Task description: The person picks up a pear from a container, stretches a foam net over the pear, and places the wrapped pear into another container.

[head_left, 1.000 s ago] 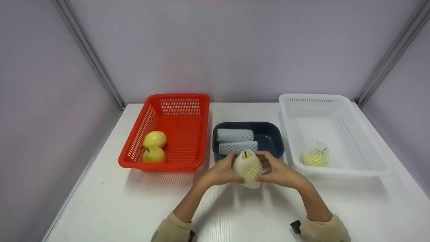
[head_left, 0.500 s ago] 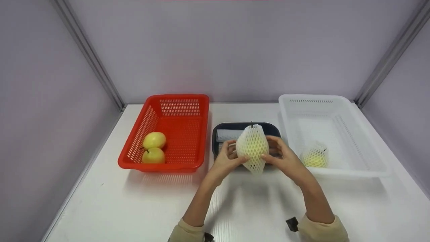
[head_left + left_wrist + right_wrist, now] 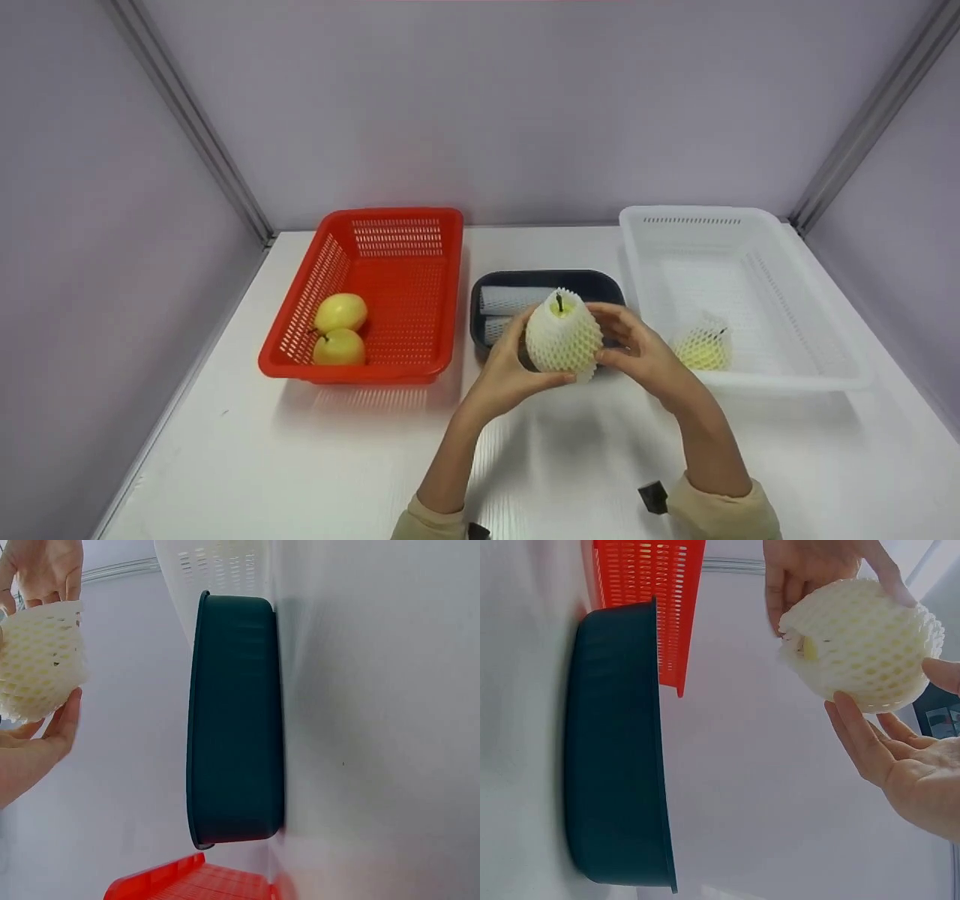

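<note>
Between both hands is a yellow pear (image 3: 564, 337) in a white foam net sleeve, its dark stem showing at the top in the head view. My left hand (image 3: 504, 379) grips its left side, with the thumb across the lower front. From the right, my right hand (image 3: 646, 358) holds it with fingertips and thumb. The right wrist view shows the netted pear (image 3: 866, 645) held up in the air, higher than the dark tub (image 3: 619, 750). In the head view, rolled foam net sleeves (image 3: 516, 300) lie inside that tub, partly hidden by the pear and left hand.
At the left stands a red basket (image 3: 450, 300) with two bare yellow pears (image 3: 340, 330) in its near left corner. A white basket (image 3: 814, 300) at the right holds one netted pear (image 3: 703, 349). Grey walls enclose the white table (image 3: 585, 480).
Both hands first lifted the netted pear and tipped its stem end away. Since then it has tilted back so the stem shows, and my left thumb has slid across its lower front.
</note>
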The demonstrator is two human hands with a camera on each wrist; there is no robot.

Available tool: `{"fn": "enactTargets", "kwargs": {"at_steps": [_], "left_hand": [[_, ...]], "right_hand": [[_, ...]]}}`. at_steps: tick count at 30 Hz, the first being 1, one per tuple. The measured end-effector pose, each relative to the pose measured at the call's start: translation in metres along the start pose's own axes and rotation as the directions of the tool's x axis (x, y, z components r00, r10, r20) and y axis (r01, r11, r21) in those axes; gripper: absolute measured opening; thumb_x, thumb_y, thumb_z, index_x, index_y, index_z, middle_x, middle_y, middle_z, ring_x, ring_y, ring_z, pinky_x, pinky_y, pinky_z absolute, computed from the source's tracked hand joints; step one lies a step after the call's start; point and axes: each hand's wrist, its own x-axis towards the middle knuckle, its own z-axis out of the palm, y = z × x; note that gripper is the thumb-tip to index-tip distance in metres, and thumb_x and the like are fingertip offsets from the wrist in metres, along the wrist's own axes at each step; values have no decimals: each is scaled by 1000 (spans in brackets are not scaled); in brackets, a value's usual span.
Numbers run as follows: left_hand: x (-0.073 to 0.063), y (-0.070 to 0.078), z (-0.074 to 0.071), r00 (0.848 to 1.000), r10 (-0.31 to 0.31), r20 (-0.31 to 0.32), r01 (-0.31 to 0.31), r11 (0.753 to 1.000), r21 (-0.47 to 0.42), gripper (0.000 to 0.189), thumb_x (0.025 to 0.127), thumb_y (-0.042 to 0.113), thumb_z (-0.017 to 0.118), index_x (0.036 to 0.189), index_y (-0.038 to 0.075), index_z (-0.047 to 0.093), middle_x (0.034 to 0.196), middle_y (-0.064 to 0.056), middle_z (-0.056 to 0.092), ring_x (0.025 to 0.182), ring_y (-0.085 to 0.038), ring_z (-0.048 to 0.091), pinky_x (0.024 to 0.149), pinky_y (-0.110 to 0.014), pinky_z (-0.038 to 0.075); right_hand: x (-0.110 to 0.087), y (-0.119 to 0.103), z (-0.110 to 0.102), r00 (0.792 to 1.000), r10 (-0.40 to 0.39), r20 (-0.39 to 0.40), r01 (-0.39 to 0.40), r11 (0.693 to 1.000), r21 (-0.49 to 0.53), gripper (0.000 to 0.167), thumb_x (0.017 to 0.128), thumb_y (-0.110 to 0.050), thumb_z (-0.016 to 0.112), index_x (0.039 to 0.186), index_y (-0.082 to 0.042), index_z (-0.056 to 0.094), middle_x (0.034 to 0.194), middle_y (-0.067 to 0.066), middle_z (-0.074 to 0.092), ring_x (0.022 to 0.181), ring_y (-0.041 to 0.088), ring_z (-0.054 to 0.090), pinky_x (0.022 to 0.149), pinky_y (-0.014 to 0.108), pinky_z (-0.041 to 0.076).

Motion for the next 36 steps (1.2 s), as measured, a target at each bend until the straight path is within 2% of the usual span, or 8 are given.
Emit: {"fn": "enactTargets", "kwargs": {"at_steps": [5,9,15,19,22,24,29,36], "left_hand": [[-3,3,-1,998,-62,2,62,995,-75,86,67,16,83,136,9,33,123,-6,45,109,-20,49,89,-37,43],[-5,5,-2,991,-133,23,135,974,-182,83,71,14,79,137,8,30,123,-10,45,110,-23,49,87,-37,45],[-6,4,-3,969,-235,73,245,897,-369,90,75,39,74,141,6,21,128,-15,42,113,-26,47,92,-40,41],[-4,0,-3,964,-227,139,266,828,-493,99,75,54,67,141,2,15,126,-19,43,114,-27,47,96,-38,36],[-2,0,-2,959,-211,192,284,773,-567,91,82,52,61,140,1,13,125,-19,43,115,-28,46,96,-38,37],[-2,0,-2,954,-208,214,297,752,-589,82,87,50,55,140,0,15,123,-19,45,114,-27,47,94,-38,39],[-3,-1,-3,942,-205,264,325,751,-575,68,95,50,33,136,-4,27,119,-21,53,106,-30,55,89,-41,43],[-3,-2,-4,912,-176,370,368,751,-549,76,93,60,11,132,0,38,113,-25,58,92,-37,61,82,-45,47]], "right_hand": [[0,-1,4,1000,1,-3,-1,1000,14,54,88,-7,59,136,-2,34,133,15,39,119,31,39,92,45,38],[-2,-2,6,1000,10,-20,-9,999,38,53,89,-8,58,136,-3,34,133,15,39,116,30,43,87,36,44],[-5,-4,6,999,-14,-33,17,996,88,45,91,-7,56,132,2,39,132,15,41,117,28,45,89,33,43],[-5,-4,6,999,-45,-18,47,993,106,42,91,-2,53,131,4,41,133,17,41,116,32,45,88,35,44],[-5,-4,6,999,-44,-26,46,994,101,41,91,-3,53,131,3,43,134,16,42,116,35,44,86,35,45],[-4,-4,6,999,-38,-33,41,995,94,41,91,-4,54,130,3,44,133,15,42,115,36,44,83,36,47],[-4,-5,6,999,-35,-29,37,998,49,39,92,-6,54,129,3,46,131,15,44,107,30,51,79,36,48],[-5,-5,6,999,-36,-21,37,999,33,40,92,-7,54,130,1,46,131,14,43,103,24,53,79,36,48]]}}
